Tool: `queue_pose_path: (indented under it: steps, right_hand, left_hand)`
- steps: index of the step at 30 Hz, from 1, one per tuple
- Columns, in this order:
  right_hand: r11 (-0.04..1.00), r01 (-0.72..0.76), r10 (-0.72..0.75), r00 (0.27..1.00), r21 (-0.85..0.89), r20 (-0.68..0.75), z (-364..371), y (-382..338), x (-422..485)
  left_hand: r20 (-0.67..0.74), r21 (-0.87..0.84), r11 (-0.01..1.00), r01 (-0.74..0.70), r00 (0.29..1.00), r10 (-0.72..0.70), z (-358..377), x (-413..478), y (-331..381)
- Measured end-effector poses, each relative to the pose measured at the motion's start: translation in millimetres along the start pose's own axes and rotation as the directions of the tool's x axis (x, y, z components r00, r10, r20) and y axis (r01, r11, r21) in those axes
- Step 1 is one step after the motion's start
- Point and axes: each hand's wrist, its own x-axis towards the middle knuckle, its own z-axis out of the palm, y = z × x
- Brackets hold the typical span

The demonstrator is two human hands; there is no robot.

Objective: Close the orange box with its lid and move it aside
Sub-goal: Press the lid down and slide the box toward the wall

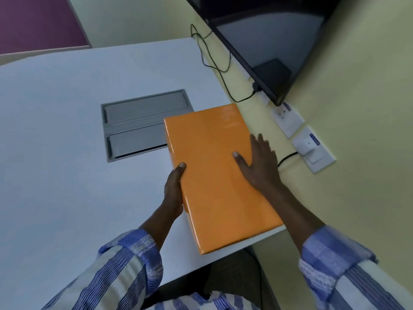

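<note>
The orange box (214, 166) lies with its lid on, near the right edge of the white table (67, 130). Its far left corner overlaps the grey cable hatch. My left hand (175, 189) grips the box's left long side, thumb on top. Across from it, my right hand (260, 162) presses on the right side, thumb on the lid and fingers spread over the edge. The box's underside and the seam between lid and base are hidden.
A grey cable hatch (138, 121) is set into the table's middle. Right of the table, the wall carries white sockets (312, 148), black cables (214, 61) and a dark screen (257, 41). The table's near edge runs just below the box.
</note>
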Motion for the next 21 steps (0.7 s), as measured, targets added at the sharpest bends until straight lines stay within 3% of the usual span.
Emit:
queue_pose_path:
  steps: [3, 6, 21]
  right_hand:
    - [0.975, 0.171, -0.167, 0.985, -0.142, 0.04, 12, 6, -17]
    - [0.952, 0.23, -0.204, 0.969, -0.201, 0.143, 28, 15, -28]
    - [0.944, 0.17, -0.134, 0.981, -0.282, 0.141, 39, 53, -26]
  left_hand:
    - [-0.045, 0.051, 0.998, 0.021, 0.999, -0.019, 27, 3, -12]
    - [-0.071, 0.059, 0.995, 0.075, 0.995, -0.07, 49, 5, -21]
    - [-0.027, 0.207, 0.965, 0.162, 0.987, -0.16, 94, 19, -30]
